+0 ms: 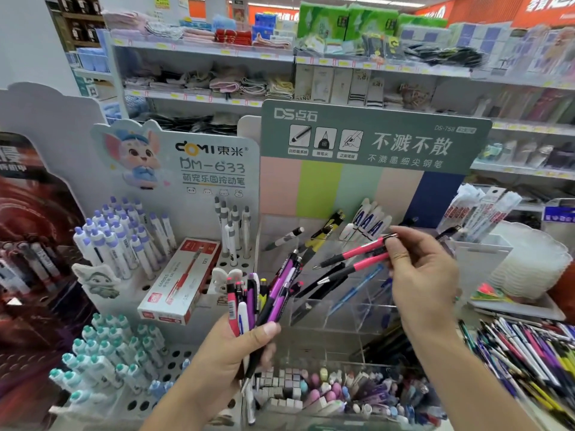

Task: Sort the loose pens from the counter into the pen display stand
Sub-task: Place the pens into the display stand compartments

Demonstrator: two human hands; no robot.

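Observation:
My left hand (231, 353) grips a bunch of pens (267, 293) in purple, pink, yellow and black, tips down, low in the middle. My right hand (420, 275) pinches two pink-and-black pens (354, 259) by their upper ends and holds them slanted over the clear acrylic pen display stand (339, 309), whose compartments hold black, blue, yellow and white pens. A heap of loose pens (529, 353) lies on the counter at the lower right.
A white Domi pen stand (199, 169) with purple- and teal-capped pens stands at the left, with a red pen box (180, 281) lying on it. A tray of erasers (326, 390) sits in front. A clear holder (479, 253) with packaged refills stands to the right.

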